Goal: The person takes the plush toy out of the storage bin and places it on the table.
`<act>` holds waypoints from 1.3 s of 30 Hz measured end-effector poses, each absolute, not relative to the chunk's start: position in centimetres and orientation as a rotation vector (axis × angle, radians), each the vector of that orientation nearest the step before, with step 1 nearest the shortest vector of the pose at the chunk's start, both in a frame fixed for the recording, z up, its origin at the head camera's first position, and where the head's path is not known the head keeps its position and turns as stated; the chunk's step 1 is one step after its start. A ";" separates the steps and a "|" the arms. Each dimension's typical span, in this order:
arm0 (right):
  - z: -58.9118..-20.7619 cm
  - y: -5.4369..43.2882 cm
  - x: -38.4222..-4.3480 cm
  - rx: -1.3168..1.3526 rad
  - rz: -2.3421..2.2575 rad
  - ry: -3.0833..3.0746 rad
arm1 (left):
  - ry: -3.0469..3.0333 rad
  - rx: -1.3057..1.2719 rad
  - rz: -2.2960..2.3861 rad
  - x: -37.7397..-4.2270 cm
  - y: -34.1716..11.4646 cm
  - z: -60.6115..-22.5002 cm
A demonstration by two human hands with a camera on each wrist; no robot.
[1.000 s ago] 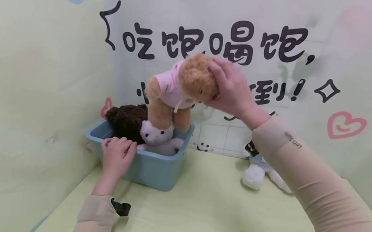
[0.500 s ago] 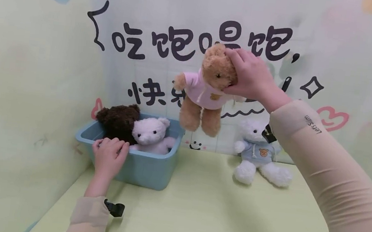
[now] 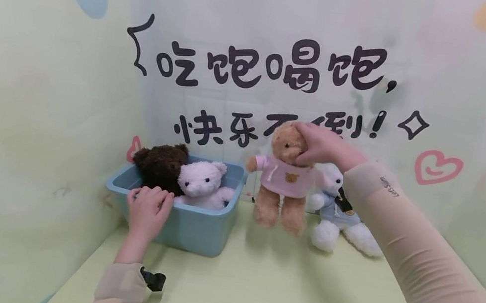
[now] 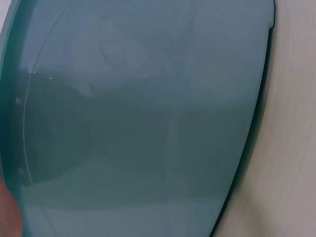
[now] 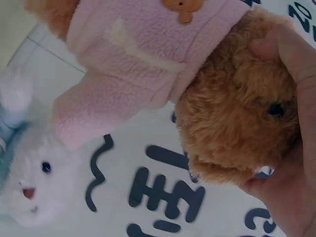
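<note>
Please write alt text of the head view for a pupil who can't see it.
A person's right grip holds a fluffy tan bear in a pink top by its head, near a white plush toy in a blue top. The left grip holds the rim of a blue plastic tub containing a brown plush bear and a white plush bear.

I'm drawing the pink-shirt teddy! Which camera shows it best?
The head view: the pink-shirt teddy shows head to feet, partly behind the right hand. The right wrist view is closer but loses its feet; the left wrist shows none.
</note>
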State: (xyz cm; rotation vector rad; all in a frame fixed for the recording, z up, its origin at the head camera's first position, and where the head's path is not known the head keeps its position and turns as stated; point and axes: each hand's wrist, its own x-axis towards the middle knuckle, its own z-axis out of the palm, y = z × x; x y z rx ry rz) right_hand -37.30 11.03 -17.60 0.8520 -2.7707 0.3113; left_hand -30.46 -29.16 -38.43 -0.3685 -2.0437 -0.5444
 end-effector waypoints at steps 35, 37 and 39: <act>-27.0 10.6 -44.3 0.902 0.393 -2.736 | -2.144 -0.322 -0.418 -30.8 -27.4 -38.3; -27.9 10.6 -44.7 0.912 0.441 -2.729 | -2.145 -0.307 -0.421 -30.8 -27.4 -38.5; -28.7 10.5 -44.8 0.914 0.469 -2.736 | -2.142 -0.290 -0.419 -30.7 -27.5 -38.6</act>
